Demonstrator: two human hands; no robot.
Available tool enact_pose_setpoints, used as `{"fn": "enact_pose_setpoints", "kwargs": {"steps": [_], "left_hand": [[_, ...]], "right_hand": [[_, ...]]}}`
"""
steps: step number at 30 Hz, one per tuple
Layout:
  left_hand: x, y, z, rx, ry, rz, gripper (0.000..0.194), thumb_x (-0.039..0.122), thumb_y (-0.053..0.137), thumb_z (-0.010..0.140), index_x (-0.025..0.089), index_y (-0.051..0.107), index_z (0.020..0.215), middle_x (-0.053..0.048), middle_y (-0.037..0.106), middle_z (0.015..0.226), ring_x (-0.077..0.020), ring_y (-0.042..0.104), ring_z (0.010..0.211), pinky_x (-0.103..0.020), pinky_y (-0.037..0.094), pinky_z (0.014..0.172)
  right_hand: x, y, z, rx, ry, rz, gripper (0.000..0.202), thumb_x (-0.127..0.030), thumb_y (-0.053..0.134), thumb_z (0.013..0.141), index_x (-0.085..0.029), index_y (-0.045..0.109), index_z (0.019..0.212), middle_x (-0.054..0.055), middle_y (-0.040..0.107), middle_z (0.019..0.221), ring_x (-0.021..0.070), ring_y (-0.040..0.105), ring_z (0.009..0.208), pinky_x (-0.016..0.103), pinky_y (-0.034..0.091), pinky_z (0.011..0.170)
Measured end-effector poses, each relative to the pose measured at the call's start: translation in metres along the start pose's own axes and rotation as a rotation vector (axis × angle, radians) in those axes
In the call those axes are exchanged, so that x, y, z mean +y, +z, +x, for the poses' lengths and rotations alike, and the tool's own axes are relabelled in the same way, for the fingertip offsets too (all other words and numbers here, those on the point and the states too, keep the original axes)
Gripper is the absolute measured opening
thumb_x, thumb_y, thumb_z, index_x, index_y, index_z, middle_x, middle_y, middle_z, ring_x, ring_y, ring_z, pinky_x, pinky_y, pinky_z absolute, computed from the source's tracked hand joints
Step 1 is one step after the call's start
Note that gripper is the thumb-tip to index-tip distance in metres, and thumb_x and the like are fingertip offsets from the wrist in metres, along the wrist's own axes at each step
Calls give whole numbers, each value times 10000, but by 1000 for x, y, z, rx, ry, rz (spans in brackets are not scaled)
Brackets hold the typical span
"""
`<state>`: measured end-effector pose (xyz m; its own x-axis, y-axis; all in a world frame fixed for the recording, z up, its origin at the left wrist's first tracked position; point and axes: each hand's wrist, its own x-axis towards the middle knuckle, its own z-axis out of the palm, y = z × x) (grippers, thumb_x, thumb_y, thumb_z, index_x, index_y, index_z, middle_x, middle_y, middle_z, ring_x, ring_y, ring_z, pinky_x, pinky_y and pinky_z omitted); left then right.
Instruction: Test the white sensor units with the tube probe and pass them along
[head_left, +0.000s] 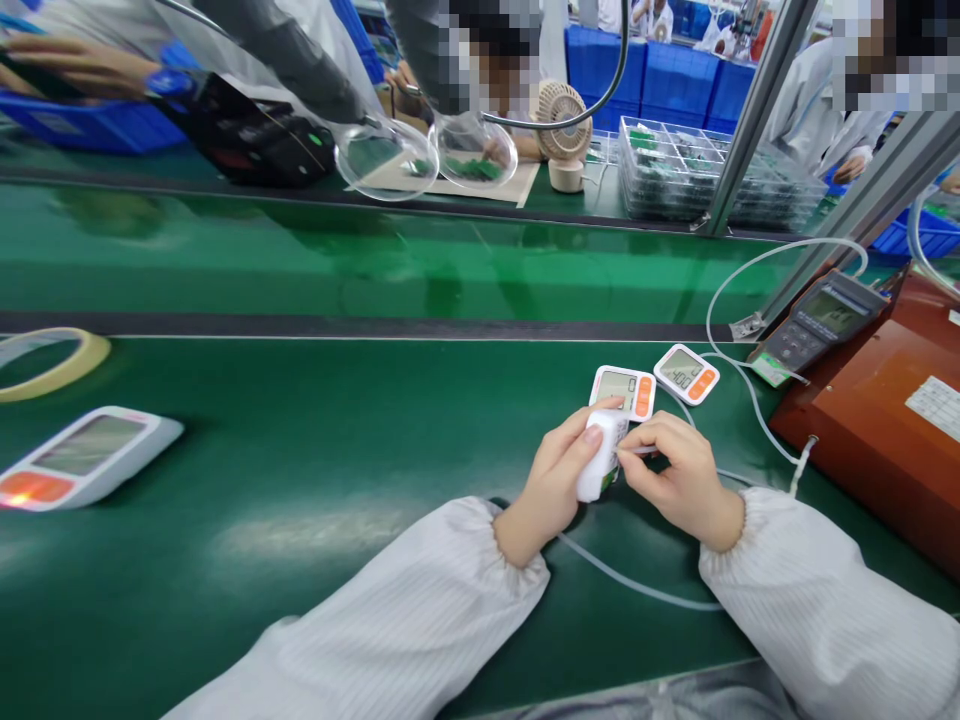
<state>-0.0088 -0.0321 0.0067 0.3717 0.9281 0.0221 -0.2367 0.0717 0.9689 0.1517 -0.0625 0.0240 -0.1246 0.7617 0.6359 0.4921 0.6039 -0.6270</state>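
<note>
My left hand (559, 465) is wrapped round a white blood pressure monitor (600, 462) turned on its side, so its screen is hidden from me. At the edge of that monitor, the fingers of my right hand (675, 465) pinch the end of a thin pale air tube (640, 450). Whether the tube end is inside the monitor, I cannot tell. Just beyond my hands lies a second monitor (643, 395) with orange buttons and a lit display. A third monitor (686, 374), its screen showing digits, lies to the right of that one.
Far left, another monitor (90, 455) glows red at its orange button, near a tape roll (82, 365). On the right stand a reddish-brown box (885, 390) and a grey handheld meter (821, 320) with tubing. Co-workers, a fan (562, 125) and clear trays (675, 175) are across the bench.
</note>
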Motion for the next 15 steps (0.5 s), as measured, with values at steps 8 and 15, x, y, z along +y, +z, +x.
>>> {"fn": "enact_pose_setpoints", "kwargs": {"steps": [8, 15], "left_hand": [[-1, 1, 0, 2, 11, 13, 540, 538, 629, 882, 150, 675, 1255, -121, 694, 1240, -283, 645, 1068, -350, 475, 946], [0, 3, -1, 0, -3, -10, 526, 536, 622, 889, 153, 677, 1244, -118, 703, 1221, -273, 650, 1063, -336, 485, 934]], "right_hand": [[2, 0, -1, -10, 5, 9, 135, -130, 581, 904, -207, 604, 796, 0, 654, 738, 136, 601, 687, 277, 502, 653], [0, 2, -2, -23, 17, 22, 138, -109, 593, 896, -200, 599, 792, -5, 643, 731, 129, 583, 677, 271, 485, 651]]}}
